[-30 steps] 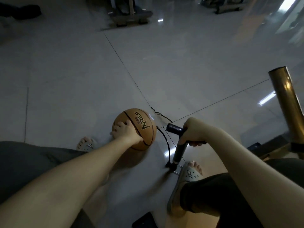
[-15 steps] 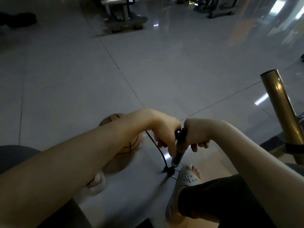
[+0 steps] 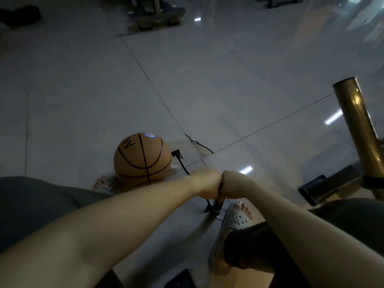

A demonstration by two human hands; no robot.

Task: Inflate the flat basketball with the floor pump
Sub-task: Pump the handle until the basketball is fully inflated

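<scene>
- Both forearms extend forward and down; the left hand and right hand meet knuckle to knuckle.
- The floor pump stands near upright on the tiled floor, beside the sandalled right foot; its hose runs to the basketball resting ahead-left.
- Both hands are fisted around the pump handle, which is mostly hidden.

basketball | dark printed logo near its top left, letters not readable at this angle | round blue, white and red sticker near its top, no legible text | sandal on the right foot | small dark badge on the strap, too small to read
</scene>
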